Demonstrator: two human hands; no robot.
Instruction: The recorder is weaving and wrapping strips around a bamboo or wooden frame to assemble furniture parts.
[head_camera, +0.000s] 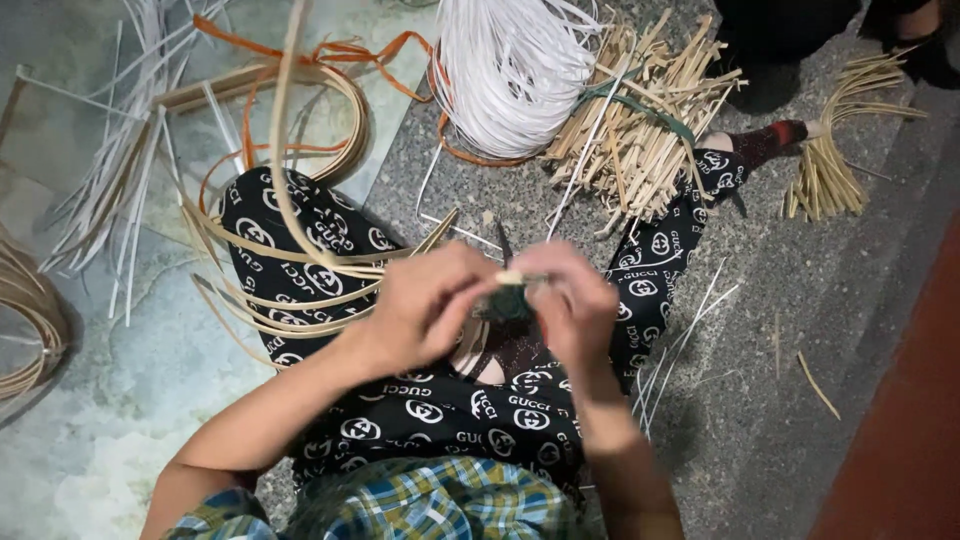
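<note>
Speckled stone floor — left hand (425, 305) and right hand (570, 300) pinch a pale flat cane strip (512, 277).

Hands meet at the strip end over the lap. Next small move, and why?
Probably draw the thin pale bamboo strip a little further through. Left hand and right hand pinch its end together, a small dark tool between them, while the long remainder arcs up and away.

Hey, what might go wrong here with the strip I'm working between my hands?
The left hand and right hand pinch a thin pale strip end close to a dark, blade-like tool; a slip may nick a finger. The long bent strips across the lap look springy and might flick up. Loose white strands on the floor may snag.
</note>
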